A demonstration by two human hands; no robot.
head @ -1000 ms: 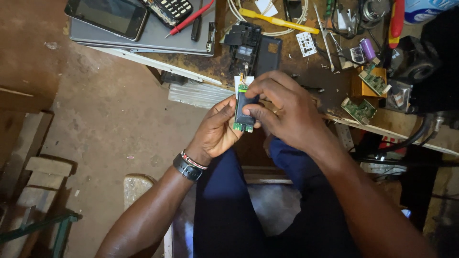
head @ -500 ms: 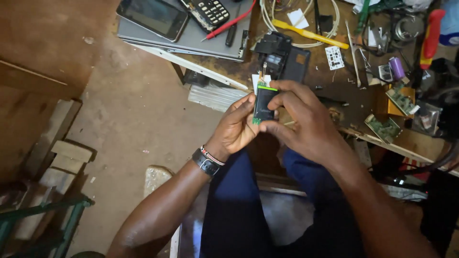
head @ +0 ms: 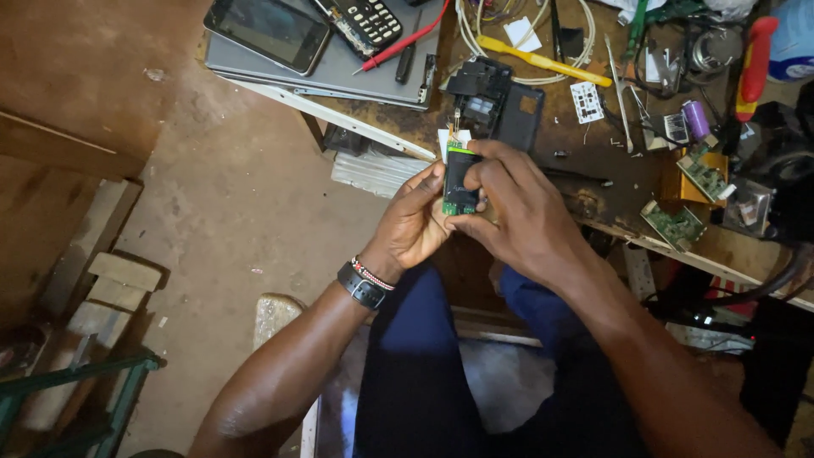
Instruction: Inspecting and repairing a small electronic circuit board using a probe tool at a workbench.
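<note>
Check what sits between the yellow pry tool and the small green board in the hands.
Head view: the black phone housing lies between the yellow pry tool and the green board.

Hidden and cut off at the workbench

The right hand (head: 517,203) covers the small circuit board (head: 459,180) along its right side; its tiny parts are too small to tell; the red-handled tool (head: 755,59) and blue container (head: 797,38) run past the right and top edges.

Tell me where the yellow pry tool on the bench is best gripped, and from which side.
Grip the yellow pry tool around mid-shaft, from above. It lies flat, long and narrow, across white cables, so fingers likely close best across its width.
</note>
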